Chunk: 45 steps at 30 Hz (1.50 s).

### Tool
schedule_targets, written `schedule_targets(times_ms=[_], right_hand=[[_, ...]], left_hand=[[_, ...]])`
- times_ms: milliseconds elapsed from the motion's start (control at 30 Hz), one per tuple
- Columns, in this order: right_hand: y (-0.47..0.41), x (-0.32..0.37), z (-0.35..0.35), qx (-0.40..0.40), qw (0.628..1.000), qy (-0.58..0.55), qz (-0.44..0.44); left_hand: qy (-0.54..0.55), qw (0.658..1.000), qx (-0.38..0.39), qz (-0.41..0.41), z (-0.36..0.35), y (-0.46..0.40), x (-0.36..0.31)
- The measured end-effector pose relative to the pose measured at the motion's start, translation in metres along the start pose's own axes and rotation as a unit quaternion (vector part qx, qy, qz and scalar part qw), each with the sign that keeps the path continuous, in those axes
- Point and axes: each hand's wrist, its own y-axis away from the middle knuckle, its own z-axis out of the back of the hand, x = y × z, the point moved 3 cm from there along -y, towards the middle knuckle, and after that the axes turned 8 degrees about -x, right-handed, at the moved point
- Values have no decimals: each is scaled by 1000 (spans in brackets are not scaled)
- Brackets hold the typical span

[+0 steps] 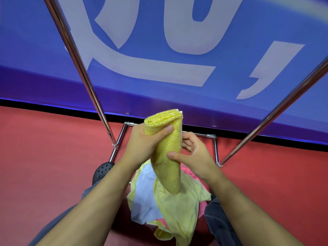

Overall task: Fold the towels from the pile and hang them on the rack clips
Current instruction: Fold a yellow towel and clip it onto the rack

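Fold step is all but done, hanging not yet begun. The left hand [143, 141] grips the upper end of the yellow towel [166, 151], which is folded into a thick narrow bundle standing nearly upright in the air; thumb curled over the front face, the other fingers wrapped behind and out of sight. The folded edge with its layers sits just above the left thumb. The right hand [192, 154] is at the bundle's middle: thumb pressed flat on the front, the other fingers [188, 139] loosely curled behind the towel's right edge. Looks like a light pinch, but whether those back fingers truly touch the cloth, can't tell.

The bundle's lower tip hangs below both sets of fingers, just above the pile [170, 203] of pale yellow, white and pink towels on the red floor [44, 166] between the person's knees.

Rack [83, 75]: two shiny poles slant up on either side, well outside the fingers, with the base frame just beyond the fingertips. No clips in view, presumably overhead.

Next move, as I judge it: keep the folded layers pinched so they don't spring open, raise the top edge towards a clip, and free one hand to open the clip. Risk is the bundle unrolling once the grip shifts; it's bulky, so the clip needs a thinner edge.
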Motion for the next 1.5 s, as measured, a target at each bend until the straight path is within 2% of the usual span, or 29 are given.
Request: schedule_targets(times_ms=[100,233,367,633,933,1200,1367,1500], right_hand=[[5,-1,-13,-3,1000,17,-22],[1,7,-22,-46,997,50,-22],[2,13,-26,-55,998,25,-14],[4,-9,-26,-39,998,47,-30],[19,-49,-34,-22,990,28,-138],[29,-74,-27,11,981,74,-178],[27,-60,-22,30,981,67,-177],[17,-25,-21,16,993,1,-116]], left_hand=[[15,1000,8,-1,-1,-2,-5],[-17,998,63,-23,-6,0,-14],[-10,996,88,-14,-7,1,-22],[-24,998,54,-33,4,-6,-36],[-32,997,29,-63,5,-7,-61],[20,997,2,-77,7,-8,-79],[43,997,10,-63,3,-7,-81],[21,999,23,-44,-2,-3,-71]])
